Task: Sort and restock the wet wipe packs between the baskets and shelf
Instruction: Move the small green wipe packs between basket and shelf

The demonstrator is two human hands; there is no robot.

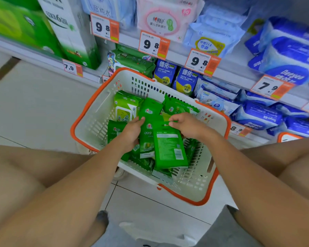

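Head cam: white basket (pixel 96 111) with orange rim sits on tiled floor (pixel 34 107), full of green wet wipe packs (pixel 125 109). Left hand (pixel 132 129) grips one slim green pack (pixel 147 138); right hand (pixel 187 124) pinches the top of another pack (pixel 169 148), back side up. Shelf (pixel 239 72) behind holds blue packs (pixel 257 116), orange price tags (pixel 154 44) on its edge.
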